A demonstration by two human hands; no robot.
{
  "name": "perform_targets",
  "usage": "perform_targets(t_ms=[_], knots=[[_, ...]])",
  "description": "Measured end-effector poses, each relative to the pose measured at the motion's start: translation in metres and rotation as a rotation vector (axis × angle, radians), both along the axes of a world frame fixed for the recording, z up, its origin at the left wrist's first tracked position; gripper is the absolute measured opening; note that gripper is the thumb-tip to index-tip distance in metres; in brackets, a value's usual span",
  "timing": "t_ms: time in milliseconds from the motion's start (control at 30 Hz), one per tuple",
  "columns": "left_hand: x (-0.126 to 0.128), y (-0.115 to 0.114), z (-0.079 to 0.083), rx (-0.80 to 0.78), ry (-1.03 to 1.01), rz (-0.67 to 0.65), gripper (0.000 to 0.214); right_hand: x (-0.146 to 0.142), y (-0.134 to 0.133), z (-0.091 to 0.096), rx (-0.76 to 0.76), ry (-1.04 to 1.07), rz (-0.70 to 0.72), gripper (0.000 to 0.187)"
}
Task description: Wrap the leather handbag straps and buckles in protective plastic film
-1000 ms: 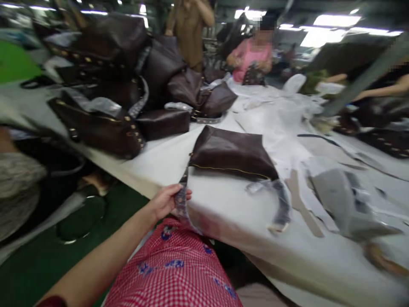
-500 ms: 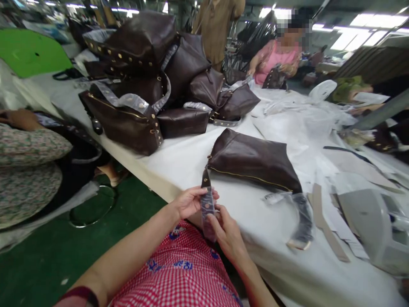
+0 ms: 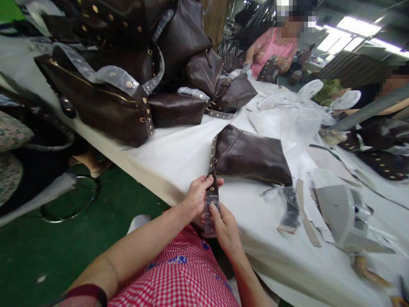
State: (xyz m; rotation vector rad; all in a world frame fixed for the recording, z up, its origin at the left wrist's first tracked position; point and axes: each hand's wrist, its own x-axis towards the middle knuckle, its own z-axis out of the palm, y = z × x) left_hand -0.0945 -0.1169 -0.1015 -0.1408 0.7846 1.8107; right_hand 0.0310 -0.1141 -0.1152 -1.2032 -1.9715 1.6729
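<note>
A dark brown leather bag (image 3: 252,155) lies flat on the white table (image 3: 172,157) in front of me. Its studded strap (image 3: 212,194) hangs over the table's near edge, the lower part wrapped in clear plastic film. My left hand (image 3: 198,198) is closed round the strap near the edge. My right hand (image 3: 225,227) pinches the plastic-wrapped end just below it. The strap's other end (image 3: 290,209), also in plastic, rests on the table to the bag's right.
A heap of similar brown studded bags (image 3: 128,72) fills the table's far left. Plastic sheets, paper strips and a grey moulded piece (image 3: 341,213) lie at the right. People sit across the table and at my left. Green floor (image 3: 47,251) lies below.
My right hand came in and took the strap's wrapped end below my left hand. The bag has turned so its studded side faces me, and the view has moved closer and lower.
</note>
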Motion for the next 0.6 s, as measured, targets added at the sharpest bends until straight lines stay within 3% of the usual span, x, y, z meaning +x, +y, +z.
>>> perform_targets(t_ms=[200,333,433,533,600], knots=[[0.013,-0.008,-0.002,0.021,0.083,-0.107,0.039,0.0,0.007,0.008,0.117,0.009,-0.134,0.035],[0.026,-0.011,-0.005,0.046,0.102,-0.165,0.04,-0.003,0.026,0.015,0.152,0.037,-0.167,0.034],[0.021,-0.011,-0.007,0.065,0.093,-0.148,0.036,-0.01,0.036,0.02,0.162,0.052,-0.128,0.035],[-0.001,-0.005,-0.009,0.12,0.009,-0.316,0.028,-0.014,0.035,0.026,0.161,0.046,-0.064,0.035],[-0.018,0.002,-0.012,0.165,-0.096,-0.482,0.036,-0.013,0.03,0.03,0.165,0.024,-0.052,0.036]])
